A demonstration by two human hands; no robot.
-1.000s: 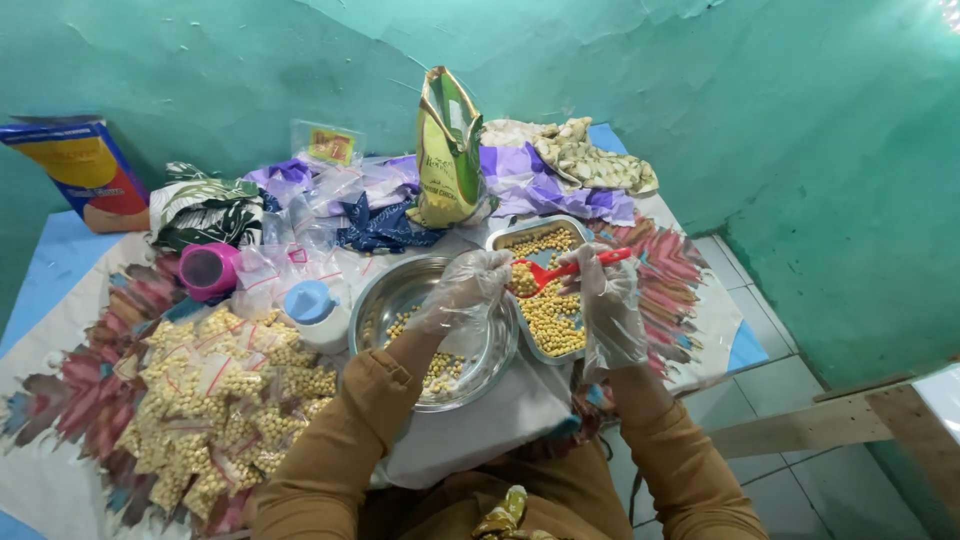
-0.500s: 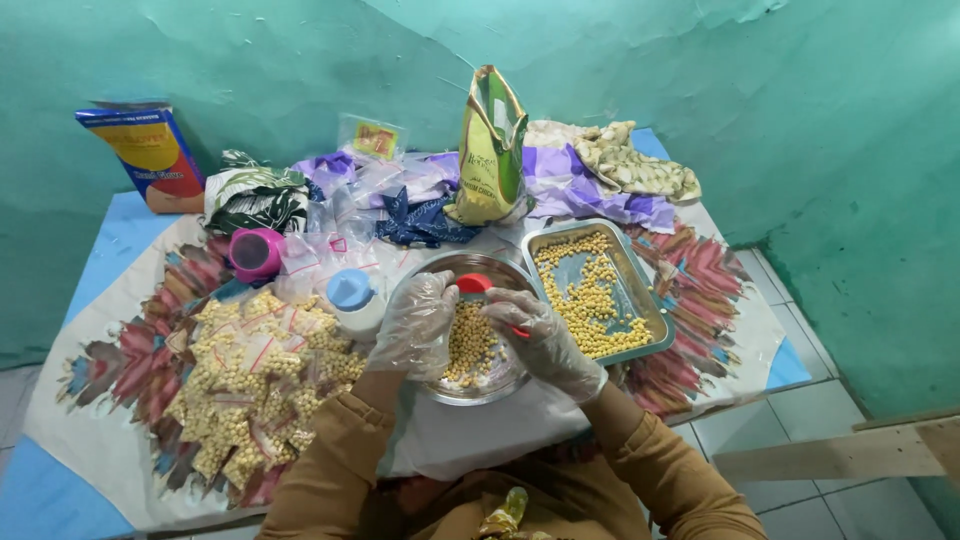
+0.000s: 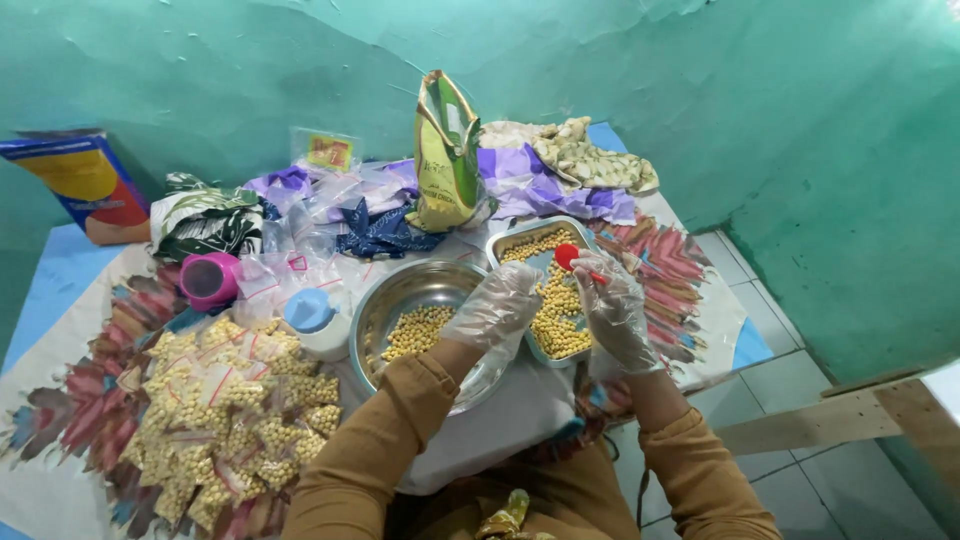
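Note:
Both my hands wear clear plastic gloves. My right hand grips a small red spoon over a rectangular metal tray filled with yellow beans. My left hand holds a small clear plastic bag by the tray's near left edge, just right of a round metal bowl that holds some yellow beans. The bag is hard to make out against the glove.
A heap of small filled bean bags lies at the left. A white jar with a blue lid, a pink cup, a standing green-yellow pouch, loose plastic bags and crumpled cloths crowd the back. Teal wall behind, tiled floor right.
My hands moved from over the round bowl to the right, over the rectangular tray. The red spoon went with my right hand.

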